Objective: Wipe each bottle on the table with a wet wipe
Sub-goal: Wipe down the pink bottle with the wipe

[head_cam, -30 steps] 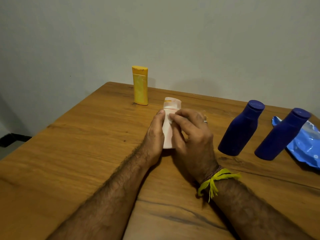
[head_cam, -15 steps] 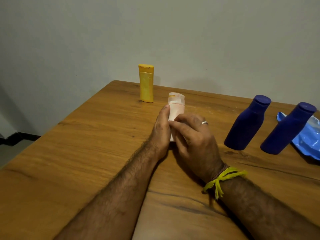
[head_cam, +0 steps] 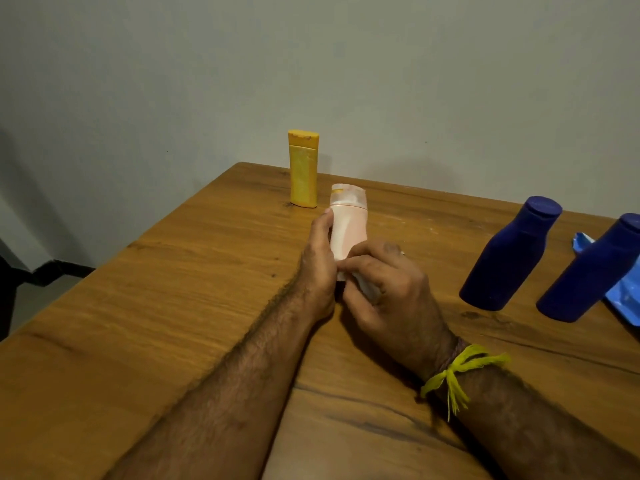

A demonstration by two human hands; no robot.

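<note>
Fingers (head_cam: pixel 360 263) of both hands grip the pink bottle (head_cam: pixel 347 226) between them.

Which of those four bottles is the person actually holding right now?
The pale pink bottle in the middle. Both the left hand and the right hand grip it, while the yellow bottle and the two dark blue bottles stand untouched.

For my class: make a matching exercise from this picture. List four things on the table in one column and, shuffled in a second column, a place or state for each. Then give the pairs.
Things
1. yellow bottle
2. pink bottle
3. blue bottles
4. blue wipe packet

Places or states
A. held in both hands
B. behind the blue bottles, at the right edge
C. standing alone near the far edge
D. side by side, untouched

Pairs: 1-C, 2-A, 3-D, 4-B
</note>
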